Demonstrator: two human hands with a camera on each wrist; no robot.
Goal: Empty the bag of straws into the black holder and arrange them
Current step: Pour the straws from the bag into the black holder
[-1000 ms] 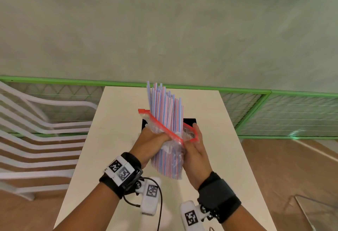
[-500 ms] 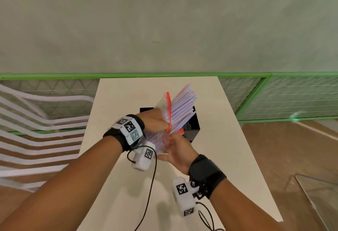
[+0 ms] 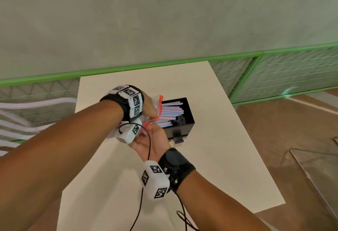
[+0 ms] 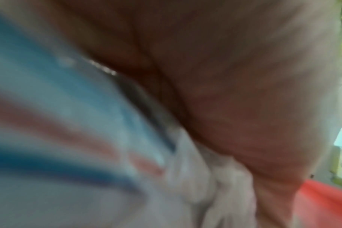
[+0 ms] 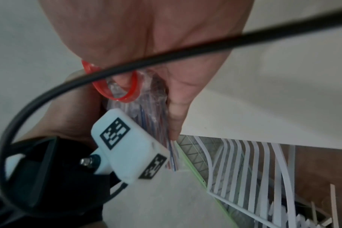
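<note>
Cream laminate covers the table (image 3: 210, 157), the largest thing near the hands; its far edge runs along a green-framed mesh fence (image 3: 274, 70) under a grey-green wall, and its right edge drops off to brown floor. To the left, past the table's edge, lie the white slats of a chair (image 3: 22, 121). Bare tabletop lies on the right of the holder and in front of it, toward the person.

The black holder (image 3: 188, 119) stands open-topped near the middle of the table, well in from every edge, with a small tab jutting from its near side. The straws (image 3: 170, 111), striped pink, blue and white, slant out of the bag's mouth with their free ends inside the holder.

The bag (image 3: 157, 106) is clear plastic with a red zip strip, tipped on its side just left of the holder. The left hand (image 3: 149, 105) grips it from above, fingers curled round the plastic; the left wrist view is blurred but shows palm pressed against plastic and straws. The right hand (image 3: 151, 139) holds it from below, thumb and fingers pinching the plastic near the red strip (image 5: 127, 92).

Both wrists carry black straps and white blocks printed with square black-and-white marker codes (image 3: 136, 105); no readable words show. A black cable (image 3: 146, 157) loops between the wrists.
</note>
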